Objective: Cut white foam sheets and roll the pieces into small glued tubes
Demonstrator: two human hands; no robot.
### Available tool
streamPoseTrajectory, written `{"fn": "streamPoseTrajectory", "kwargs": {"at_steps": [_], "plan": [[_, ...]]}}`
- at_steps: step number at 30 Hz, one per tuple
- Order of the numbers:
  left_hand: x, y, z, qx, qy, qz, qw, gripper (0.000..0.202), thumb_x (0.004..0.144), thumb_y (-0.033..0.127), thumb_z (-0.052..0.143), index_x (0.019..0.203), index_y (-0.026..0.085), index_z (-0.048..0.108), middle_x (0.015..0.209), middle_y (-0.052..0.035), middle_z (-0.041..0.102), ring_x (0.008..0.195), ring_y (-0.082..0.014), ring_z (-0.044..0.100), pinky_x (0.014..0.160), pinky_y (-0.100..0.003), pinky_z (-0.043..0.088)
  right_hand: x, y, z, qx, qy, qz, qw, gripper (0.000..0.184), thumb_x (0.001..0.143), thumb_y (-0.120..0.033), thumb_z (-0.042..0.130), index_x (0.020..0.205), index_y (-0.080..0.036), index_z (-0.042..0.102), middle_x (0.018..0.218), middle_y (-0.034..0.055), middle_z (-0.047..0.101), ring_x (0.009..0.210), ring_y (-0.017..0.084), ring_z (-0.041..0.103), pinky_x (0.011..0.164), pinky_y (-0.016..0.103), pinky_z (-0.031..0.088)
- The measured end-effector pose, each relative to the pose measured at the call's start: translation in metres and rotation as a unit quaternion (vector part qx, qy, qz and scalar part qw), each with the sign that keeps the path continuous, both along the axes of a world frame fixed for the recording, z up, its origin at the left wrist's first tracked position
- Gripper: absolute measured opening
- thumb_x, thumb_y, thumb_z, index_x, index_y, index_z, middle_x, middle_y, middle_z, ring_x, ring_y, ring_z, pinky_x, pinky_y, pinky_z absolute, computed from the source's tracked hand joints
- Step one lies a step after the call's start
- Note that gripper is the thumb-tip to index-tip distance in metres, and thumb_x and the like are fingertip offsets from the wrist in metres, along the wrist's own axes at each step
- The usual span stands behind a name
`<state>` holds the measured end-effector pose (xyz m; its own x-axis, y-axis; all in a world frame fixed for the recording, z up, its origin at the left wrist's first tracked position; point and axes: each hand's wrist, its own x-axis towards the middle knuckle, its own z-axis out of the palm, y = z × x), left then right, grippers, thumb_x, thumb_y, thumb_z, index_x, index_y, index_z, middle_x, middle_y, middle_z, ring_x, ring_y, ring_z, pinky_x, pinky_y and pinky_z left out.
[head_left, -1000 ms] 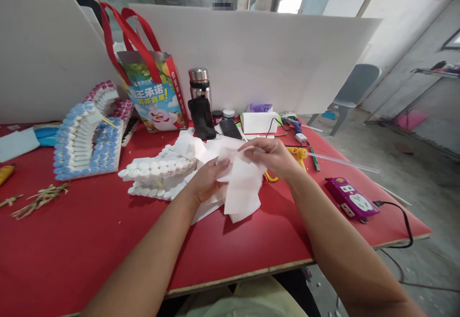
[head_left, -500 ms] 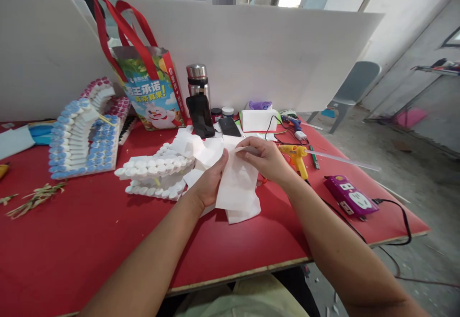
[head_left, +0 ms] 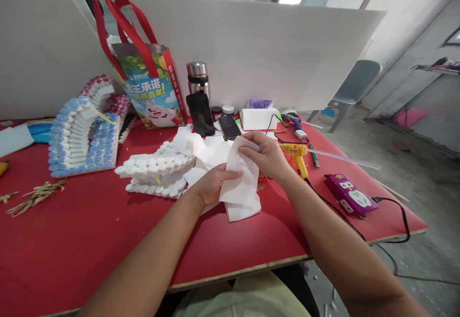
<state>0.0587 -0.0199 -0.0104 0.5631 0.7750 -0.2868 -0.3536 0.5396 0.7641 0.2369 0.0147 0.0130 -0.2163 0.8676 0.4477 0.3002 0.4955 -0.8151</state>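
- One white sheet (head_left: 240, 183) hangs mid-table over the red table (head_left: 89, 240).
- The left hand (head_left: 211, 187) pinches its 8 o'clock edge; the right hand (head_left: 266, 158) pinches its 12 o'clock edge.
- Opposed pulls could tear the thin sheet.
- One glue gun (head_left: 296, 156) lies at 3 o'clock, beside the right wrist; if hot, it could scorch.
- At 9 o'clock: one white cap model (head_left: 154, 171), one blue cap model (head_left: 81, 137).
- At 4 o'clock: one power strip (head_left: 350, 195).

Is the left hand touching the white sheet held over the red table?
Touching. The head view shows the left hand gripping the white sheet, its thumb lying across the sheet's face.
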Motion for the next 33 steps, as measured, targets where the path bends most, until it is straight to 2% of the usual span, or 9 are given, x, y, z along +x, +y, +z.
{"fn": "streamPoseTrajectory", "kwargs": {"at_steps": [4, 7, 9, 12, 16, 24, 28, 30, 33], "plan": [[-0.001, 0.000, 0.000, -0.012, -0.032, -0.027, 0.999, 0.046, 0.079, 0.011, 0.067, 0.125, 0.009, 0.065, 0.108, -0.0217, 0.076, 0.096, -0.0392, 0.075, 0.088, -0.053, 0.056, 0.001, 0.005, -0.004, 0.008, -0.007, -0.049, 0.999, 0.032, 0.085, -0.035, 0.071, 0.114, -0.022, 0.065, 0.106, 0.0048, 0.072, 0.095, 0.022, 0.066, 0.080, 0.033, 0.050], [-0.003, 0.001, 0.002, -0.002, -0.077, -0.070, 0.995, 0.053, 0.083, 0.009, 0.059, 0.136, 0.011, 0.058, 0.114, -0.0233, 0.074, 0.100, -0.0404, 0.074, 0.091, -0.056, 0.055, 0.004, 0.011, -0.006, -0.082, 0.046, -0.074, 0.993, 0.050, 0.083, -0.053, 0.072, 0.121, -0.022, 0.062, 0.107, 0.0075, 0.072, 0.095, 0.023, 0.067, 0.078, 0.034, 0.052], [-0.004, 0.001, 0.003, 0.006, -0.095, -0.087, 0.992, 0.056, 0.085, 0.010, 0.056, 0.141, 0.011, 0.054, 0.118, -0.0243, 0.073, 0.103, -0.0410, 0.073, 0.093, -0.057, 0.053, 0.007, 0.014, -0.006, -0.194, 0.110, -0.028, 0.974, 0.053, 0.082, -0.061, 0.071, 0.114, -0.020, 0.065, 0.100, 0.0082, 0.073, 0.088, 0.022, 0.068, 0.072, 0.033, 0.053], [-0.005, 0.001, 0.004, 0.010, -0.095, -0.103, 0.990, 0.058, 0.087, 0.010, 0.056, 0.144, 0.012, 0.051, 0.122, -0.0252, 0.071, 0.106, -0.0414, 0.072, 0.094, -0.058, 0.053, 0.010, 0.015, -0.005, -0.269, 0.218, 0.055, 0.937, 0.047, 0.072, -0.047, 0.084, 0.105, -0.017, 0.069, 0.093, 0.0064, 0.073, 0.079, 0.018, 0.067, 0.068, 0.030, 0.053], [-0.003, -0.001, 0.001, 0.010, -0.099, -0.120, 0.988, 0.056, 0.089, 0.013, 0.058, 0.145, 0.014, 0.051, 0.128, -0.0247, 0.068, 0.111, -0.0409, 0.070, 0.095, -0.059, 0.052, 0.011, 0.013, -0.004, -0.193, 0.282, 0.059, 0.938, 0.040, 0.068, -0.029, 0.086, 0.104, -0.018, 0.072, 0.094, 0.0044, 0.074, 0.082, 0.016, 0.069, 0.075, 0.029, 0.055], [-0.012, 0.007, 0.005, 0.020, -0.098, -0.050, 0.994, 0.038, 0.093, 0.024, 0.056, 0.126, 0.006, 0.065, 0.112, -0.0223, 0.075, 0.087, -0.0312, 0.076, 0.085, -0.046, 0.059, 0.000, 0.017, -0.016, -0.096, 0.264, 0.022, 0.959, 0.029, 0.089, -0.035, 0.067, 0.114, -0.022, 0.066, 0.111, 0.0079, 0.074, 0.097, 0.020, 0.070, 0.087, 0.038, 0.057], [-0.037, 0.010, 0.024, 0.068, -0.139, 0.141, 0.978, 0.034, 0.095, 0.019, 0.049, 0.123, 0.019, 0.068, 0.094, -0.0071, 0.078, 0.078, -0.0200, 0.075, 0.085, -0.037, 0.060, -0.006, 0.013, -0.019, 0.084, 0.032, 0.030, 0.996, 0.019, 0.093, -0.024, 0.056, 0.103, -0.023, 0.072, 0.127, 0.0089, 0.069, 0.120, 0.024, 0.062, 0.105, 0.045, 0.048], [-0.046, 0.010, 0.030, 0.076, -0.142, 0.196, 0.967, 0.037, 0.095, 0.018, 0.046, 0.125, 0.021, 0.067, 0.086, -0.0046, 0.076, 0.074, -0.0179, 0.075, 0.084, -0.034, 0.060, -0.012, 0.007, -0.020, 0.162, -0.106, 0.097, 0.976, 0.018, 0.091, -0.023, 0.058, 0.097, -0.023, 0.075, 0.136, 0.0088, 0.064, 0.137, 0.029, 0.049, 0.114, 0.050, 0.039], [-0.049, 0.010, 0.034, 0.074, -0.143, 0.215, 0.963, 0.039, 0.095, 0.017, 0.043, 0.127, 0.021, 0.067, 0.083, -0.0049, 0.075, 0.075, -0.0184, 0.075, 0.083, -0.034, 0.061, -0.022, 0.001, -0.026, 0.191, -0.232, 0.149, 0.942, 0.016, 0.091, -0.032, 0.065, 0.094, -0.023, 0.078, 0.141, 0.0093, 0.061, 0.148, 0.034, 0.034, 0.117, 0.055, 0.034]]}}
